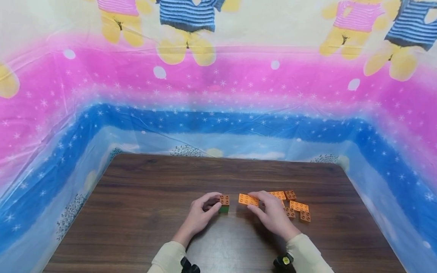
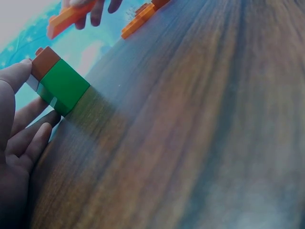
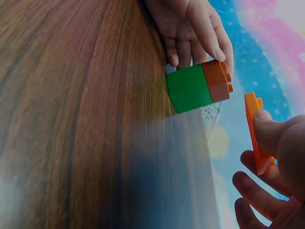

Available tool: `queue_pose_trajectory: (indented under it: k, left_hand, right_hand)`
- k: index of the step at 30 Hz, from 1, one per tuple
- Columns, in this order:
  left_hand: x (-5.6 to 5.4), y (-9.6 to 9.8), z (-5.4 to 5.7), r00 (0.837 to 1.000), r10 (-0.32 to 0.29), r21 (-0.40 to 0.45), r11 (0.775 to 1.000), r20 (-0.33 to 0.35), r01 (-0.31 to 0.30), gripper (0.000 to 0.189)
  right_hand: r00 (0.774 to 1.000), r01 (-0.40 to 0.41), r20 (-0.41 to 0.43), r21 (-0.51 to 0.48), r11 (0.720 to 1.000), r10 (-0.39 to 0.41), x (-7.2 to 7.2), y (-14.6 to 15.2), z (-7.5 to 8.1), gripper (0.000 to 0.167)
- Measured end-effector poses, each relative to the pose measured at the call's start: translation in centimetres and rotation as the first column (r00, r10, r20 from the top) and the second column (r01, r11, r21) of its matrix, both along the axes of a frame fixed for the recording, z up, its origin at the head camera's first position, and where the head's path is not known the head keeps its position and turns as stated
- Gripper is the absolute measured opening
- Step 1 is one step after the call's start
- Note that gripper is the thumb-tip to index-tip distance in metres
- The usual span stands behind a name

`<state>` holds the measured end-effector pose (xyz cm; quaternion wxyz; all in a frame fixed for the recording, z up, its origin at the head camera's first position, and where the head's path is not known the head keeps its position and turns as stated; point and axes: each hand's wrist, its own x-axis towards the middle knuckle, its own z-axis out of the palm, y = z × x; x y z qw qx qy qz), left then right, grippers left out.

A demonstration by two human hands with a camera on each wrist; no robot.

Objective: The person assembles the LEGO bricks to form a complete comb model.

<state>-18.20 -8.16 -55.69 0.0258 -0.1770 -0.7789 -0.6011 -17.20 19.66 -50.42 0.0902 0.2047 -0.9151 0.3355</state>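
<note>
A green toy building block (image 1: 224, 209) stands on the wooden table with a brown-orange studded brick (image 1: 224, 200) on top. My left hand (image 1: 200, 213) holds this small stack from its left side, its thumb against the upper brick in the left wrist view. To the right, my right hand (image 1: 273, 216) pinches a thin orange building brick (image 1: 246, 199) between thumb and fingers. In the right wrist view that orange brick (image 3: 253, 136) is raised off the table, apart from the stack, and its studs face away from the table.
Several loose bricks lie by and beyond my right hand, among them a flat orange brick (image 1: 299, 206) and smaller brown-orange bricks (image 1: 305, 216). The table (image 1: 143, 204) is bordered at the back and sides by a patterned pink and blue cloth (image 1: 218, 87).
</note>
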Motion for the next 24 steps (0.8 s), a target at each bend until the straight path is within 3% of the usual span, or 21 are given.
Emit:
queue_pose_trajectory:
  k: [12, 24]
  left_hand:
    - [0.0, 0.0, 0.0, 1.0, 0.006, -0.002, 1.0, 0.019, -0.006, 0.031]
    - [0.1, -0.1, 0.1, 1.0, -0.013, 0.009, 1.0, -0.014, 0.013, 0.031]
  right_hand:
    - [0.998, -0.061, 0.03, -0.016, 0.998, 0.062, -1.0, -2.7, 0.2, 0.035]
    - [0.993, -0.118, 0.003, -0.011, 0.993, 0.118, -1.4, -4.0, 0.1, 0.037]
